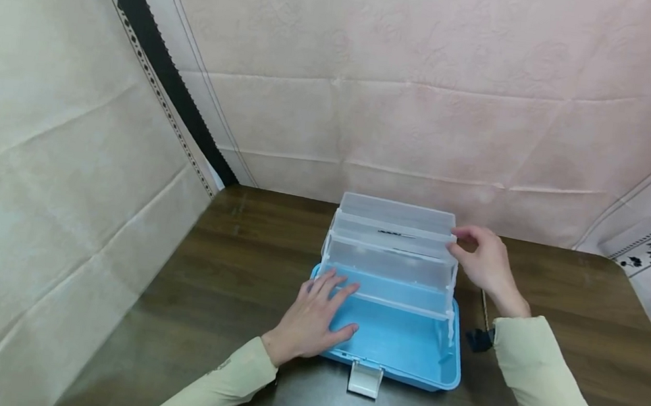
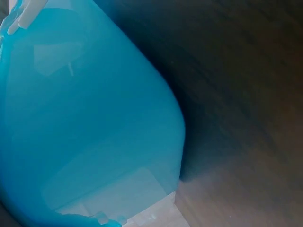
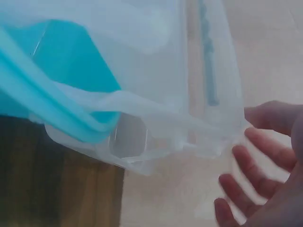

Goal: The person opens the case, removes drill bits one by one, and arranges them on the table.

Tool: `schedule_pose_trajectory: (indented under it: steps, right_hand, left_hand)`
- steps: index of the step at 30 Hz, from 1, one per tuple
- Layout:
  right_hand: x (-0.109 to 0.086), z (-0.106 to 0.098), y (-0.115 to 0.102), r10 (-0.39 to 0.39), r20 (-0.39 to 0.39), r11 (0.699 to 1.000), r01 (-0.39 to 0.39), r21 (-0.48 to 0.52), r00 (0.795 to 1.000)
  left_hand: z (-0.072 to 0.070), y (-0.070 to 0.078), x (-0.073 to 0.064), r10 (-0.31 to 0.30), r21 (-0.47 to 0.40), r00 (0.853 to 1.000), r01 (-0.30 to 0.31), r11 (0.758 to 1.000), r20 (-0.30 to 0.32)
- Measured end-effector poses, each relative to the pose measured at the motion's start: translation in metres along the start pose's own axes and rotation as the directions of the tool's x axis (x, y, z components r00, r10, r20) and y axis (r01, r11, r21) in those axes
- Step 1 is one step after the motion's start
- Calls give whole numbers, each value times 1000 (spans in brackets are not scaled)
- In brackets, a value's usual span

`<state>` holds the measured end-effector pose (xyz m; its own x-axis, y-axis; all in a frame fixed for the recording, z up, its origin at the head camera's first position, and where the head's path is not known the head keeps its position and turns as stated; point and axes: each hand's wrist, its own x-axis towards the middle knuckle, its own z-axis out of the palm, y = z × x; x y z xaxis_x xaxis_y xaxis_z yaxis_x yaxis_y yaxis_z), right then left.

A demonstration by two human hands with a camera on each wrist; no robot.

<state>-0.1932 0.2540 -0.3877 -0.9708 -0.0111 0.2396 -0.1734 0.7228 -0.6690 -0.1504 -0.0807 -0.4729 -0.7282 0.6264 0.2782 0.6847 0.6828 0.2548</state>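
Have a light-blue plastic box on a brown wooden desk, left hand spread loose over its left side, right hand at the clear plastic trays' right edge, can't tell if pinching.

One blue box, one whitish latch, at least two clear trays (can't really tell the exact number), one left hand plus one right hand, so two total, two pale sleeves, one dark little object, and just one brown surface.

Blue box, whitish trays, brown wood-grain table, pale-green sleeves.
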Motion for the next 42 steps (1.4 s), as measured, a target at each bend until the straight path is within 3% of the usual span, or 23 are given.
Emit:
schedule_pose_trajectory:
  steps: [5,10,14,30,38,42]
  right_hand:
    - [9,7,-7,-108,47,993,111,-47,993]
    - [17,10,-12,-159,138,984,168,-58,978]
    - [21,13,-16,-163,177,982,177,-69,971]
    - [32,27,-18,-138,193,968,174,-183,971]
    - [35,27,-20,-139,272,958,199,-207,952]
    - [35,28,-20,-143,272,957,203,-208,952]
  left_hand:
    - [1,0,2,3,-7,1000,-3,1000,0]
    - [2,0,2,-3,-6,1000,3,1000,6]
    - [2,0,2,0,-2,1000,0,1000,-3]
    - [1,0,1,-8,-5,1000,8,1000,12]
    - [0,0,1,-20,-13,1000,21,1000,22]
    - [0,0,1,-19,-11,1000,19,1000,19]
